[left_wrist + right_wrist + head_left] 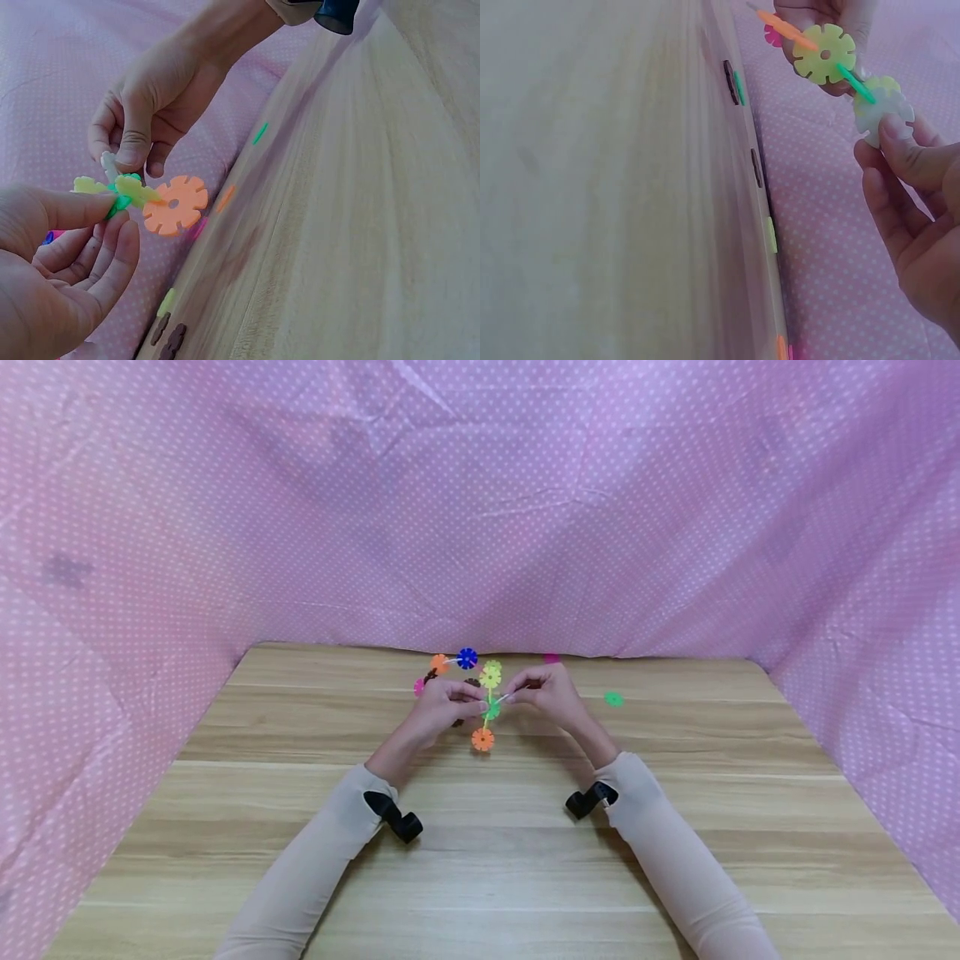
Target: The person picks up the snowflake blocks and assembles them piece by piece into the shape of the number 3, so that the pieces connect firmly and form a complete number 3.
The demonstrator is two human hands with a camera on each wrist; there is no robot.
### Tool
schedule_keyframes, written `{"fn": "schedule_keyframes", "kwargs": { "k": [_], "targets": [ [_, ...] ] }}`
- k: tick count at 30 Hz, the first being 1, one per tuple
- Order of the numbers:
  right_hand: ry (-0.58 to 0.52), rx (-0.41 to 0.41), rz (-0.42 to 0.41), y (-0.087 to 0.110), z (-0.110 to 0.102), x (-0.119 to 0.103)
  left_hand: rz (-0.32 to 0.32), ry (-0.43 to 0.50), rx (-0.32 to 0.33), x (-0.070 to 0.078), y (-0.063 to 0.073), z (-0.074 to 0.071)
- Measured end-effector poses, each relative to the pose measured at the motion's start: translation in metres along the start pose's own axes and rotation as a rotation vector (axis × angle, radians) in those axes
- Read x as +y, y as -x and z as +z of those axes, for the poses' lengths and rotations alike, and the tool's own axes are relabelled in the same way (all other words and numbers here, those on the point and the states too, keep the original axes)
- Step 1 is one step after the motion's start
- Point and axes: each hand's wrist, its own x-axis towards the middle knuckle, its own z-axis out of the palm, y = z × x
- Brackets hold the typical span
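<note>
Between thumb and fingers, my left hand (437,710) pinches a green notched plastic disc (492,711), part of a chain of flower-shaped connector discs. Yellow discs (491,676) slot into this chain, and an orange disc (175,205) sits at its near end. My right hand (552,696) grips a white notched disc (877,118) by its edge, against the green one; whether the two are slotted together I cannot tell. Beyond the left hand, a blue disc (467,657) and another orange disc (439,663) show, linked by a pale piece; any join to the held chain is hidden.
Loose discs lie toward the wooden table's (480,868) far edge: a green one (614,699) at right, a pink one (552,657) behind the right hand, and brown ones (173,342) near the left hand. A pink dotted cloth (480,527) hangs behind the table.
</note>
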Motion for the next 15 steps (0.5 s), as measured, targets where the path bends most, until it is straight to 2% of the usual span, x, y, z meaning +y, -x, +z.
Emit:
{"fn": "schedule_keyframes", "kwargs": {
  "k": [9, 15],
  "targets": [
    [0.001, 0.022, 0.003, 0.0009, 0.0027, -0.0008, 0.027, 0.004, 0.007, 0.0066, 0.0059, 0.0009],
    [0.013, 0.040, 0.002, 0.0020, 0.0053, -0.0013, 0.025, 0.001, 0.018, 0.0053, 0.0052, 0.0009]
  ]
}}
